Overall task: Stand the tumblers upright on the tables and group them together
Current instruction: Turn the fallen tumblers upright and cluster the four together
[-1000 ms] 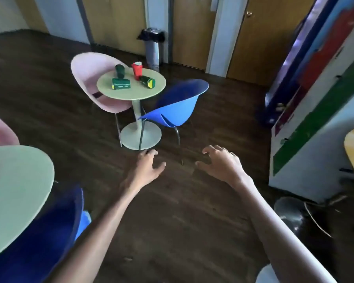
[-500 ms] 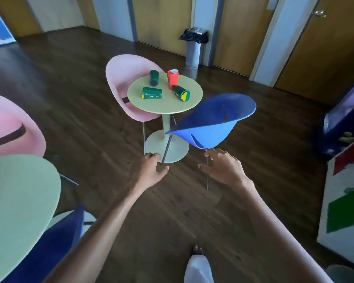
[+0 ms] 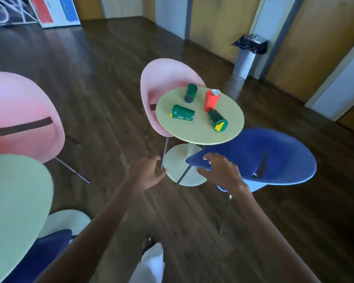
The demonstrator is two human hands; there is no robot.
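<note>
Left hand and right hand out front, fingers loosely spread and empty, short of the surface strewn with toppled green tumblers beside an upright red tumbler; danger of nudging one into rolling off the edge.

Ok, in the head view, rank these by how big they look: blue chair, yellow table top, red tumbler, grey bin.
1. blue chair, though it is nearest the camera
2. yellow table top
3. grey bin, though farthest away
4. red tumbler
</note>
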